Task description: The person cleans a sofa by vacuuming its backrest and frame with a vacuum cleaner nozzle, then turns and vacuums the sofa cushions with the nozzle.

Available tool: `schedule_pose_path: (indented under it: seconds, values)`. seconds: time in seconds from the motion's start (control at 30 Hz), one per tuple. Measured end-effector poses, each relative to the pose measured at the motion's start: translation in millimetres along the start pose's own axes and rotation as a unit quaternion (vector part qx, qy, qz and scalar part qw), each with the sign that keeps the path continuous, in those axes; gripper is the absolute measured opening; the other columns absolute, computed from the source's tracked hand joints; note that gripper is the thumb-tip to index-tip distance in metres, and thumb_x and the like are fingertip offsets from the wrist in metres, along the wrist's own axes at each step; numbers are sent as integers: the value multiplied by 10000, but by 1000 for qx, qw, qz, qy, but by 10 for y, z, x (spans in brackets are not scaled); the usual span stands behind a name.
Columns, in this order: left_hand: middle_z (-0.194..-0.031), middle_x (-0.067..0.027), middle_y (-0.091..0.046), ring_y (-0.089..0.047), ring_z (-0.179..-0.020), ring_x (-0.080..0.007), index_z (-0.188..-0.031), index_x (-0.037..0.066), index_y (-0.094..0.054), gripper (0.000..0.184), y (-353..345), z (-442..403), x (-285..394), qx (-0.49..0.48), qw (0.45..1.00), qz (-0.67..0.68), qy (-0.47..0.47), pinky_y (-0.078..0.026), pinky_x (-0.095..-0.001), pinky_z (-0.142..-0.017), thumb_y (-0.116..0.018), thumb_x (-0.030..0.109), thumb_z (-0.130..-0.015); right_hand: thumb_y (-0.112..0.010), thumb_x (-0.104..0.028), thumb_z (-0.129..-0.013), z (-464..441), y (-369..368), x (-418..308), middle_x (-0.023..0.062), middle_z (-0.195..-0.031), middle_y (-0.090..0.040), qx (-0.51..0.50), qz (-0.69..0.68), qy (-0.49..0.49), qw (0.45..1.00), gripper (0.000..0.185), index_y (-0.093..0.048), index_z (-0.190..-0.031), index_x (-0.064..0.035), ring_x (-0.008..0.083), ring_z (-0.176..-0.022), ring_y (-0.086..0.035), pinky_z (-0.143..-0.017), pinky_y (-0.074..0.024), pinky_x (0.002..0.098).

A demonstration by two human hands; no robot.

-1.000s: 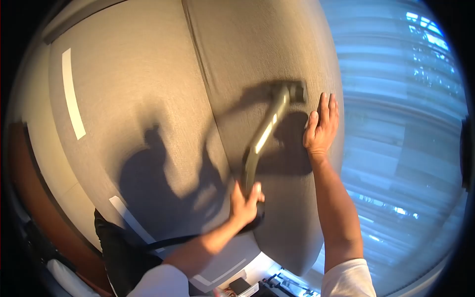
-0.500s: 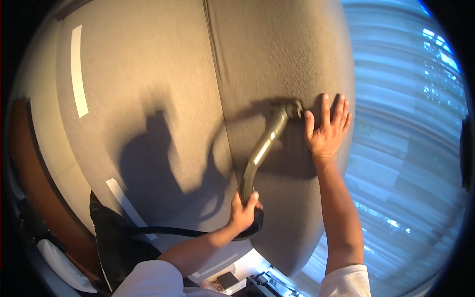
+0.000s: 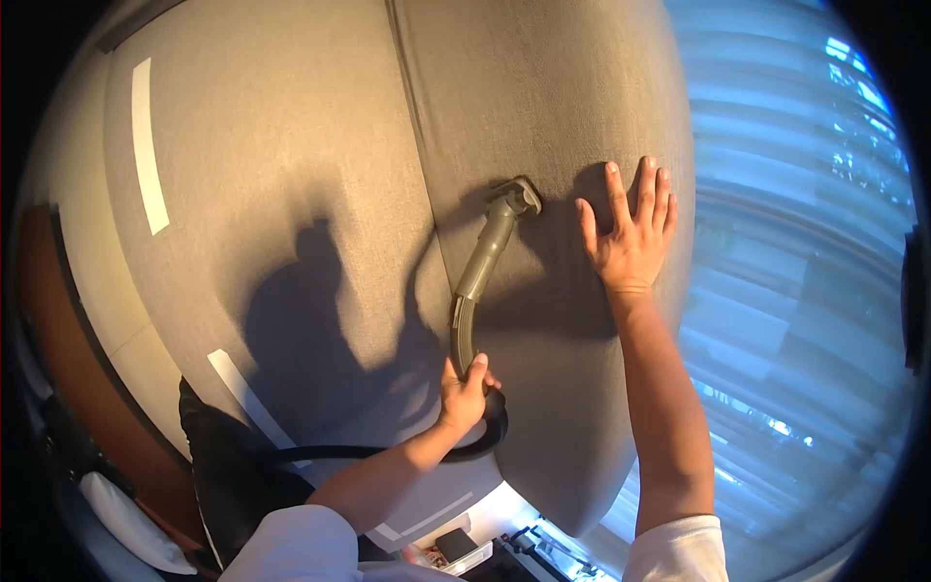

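My left hand (image 3: pixel 465 396) is closed around the curved handle of a vacuum cleaner wand (image 3: pixel 485 257). At the far end of the wand, its small nozzle head (image 3: pixel 516 197) rests against the grey fabric of the sofa backrest (image 3: pixel 543 87). A black hose (image 3: pixel 335 452) bends round behind my left wrist and runs off to the left. To the right of the nozzle, my right hand (image 3: pixel 632 238) lies flat on the backrest near its edge, fingers spread, holding nothing.
White tape strips (image 3: pixel 147 145) mark the grey sofa seat (image 3: pixel 242 136) on the left. Dark shadows fall across it. A black cushion (image 3: pixel 233 475) lies lower left. Sheer curtains (image 3: pixel 776 291) hang on the right, and a small box with items (image 3: pixel 470 558) stands below.
The wand and nozzle have moved left across the backrest, with my left hand shifting slightly left and up. My right hand has shifted slightly up and left, still flat.
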State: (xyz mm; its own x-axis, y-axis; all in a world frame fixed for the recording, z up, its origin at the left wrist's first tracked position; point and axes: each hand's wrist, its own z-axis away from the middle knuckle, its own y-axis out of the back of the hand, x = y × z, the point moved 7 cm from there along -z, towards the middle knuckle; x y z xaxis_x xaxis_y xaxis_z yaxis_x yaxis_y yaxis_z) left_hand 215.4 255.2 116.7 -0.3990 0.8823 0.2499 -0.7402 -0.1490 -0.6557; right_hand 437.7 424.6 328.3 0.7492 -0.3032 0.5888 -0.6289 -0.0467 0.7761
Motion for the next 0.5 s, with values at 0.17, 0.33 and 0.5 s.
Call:
schedule_pose_path:
  seconds: [0.17,0.33,0.5]
  values:
    - [-690,-31,-505,-544,-591,-154,-1113,69,-494,284,-307,-1335,882,20,998,-17,-52,-527,-356,-559,-633,306,-1039,-707,-513,-903,31,-34,-38,177,-1594,-425,12,-5,6,1000,608,-582,-1460,-303,396,-1467,-392,-1194,-286,546]
    - [-694,-50,-558,-616,-589,-191,-1202,23,-440,380,-266,-2160,1445,51,997,-28,-48,-557,-388,-543,-645,287,-1021,-699,-506,-909,46,-24,-45,161,-1595,-430,21,-1,6,1000,613,-560,-1476,-320,390,-1464,-397,-1183,-301,543]
    - [-785,-40,-481,-549,-599,-177,-1226,89,-489,293,447,-805,163,69,995,11,76,-551,-396,-540,-642,244,-1030,-682,-510,-918,26,-43,-42,165,-1597,-427,14,-6,6,1000,596,-570,-1469,-310,391,-1468,-391,-1190,-292,541]
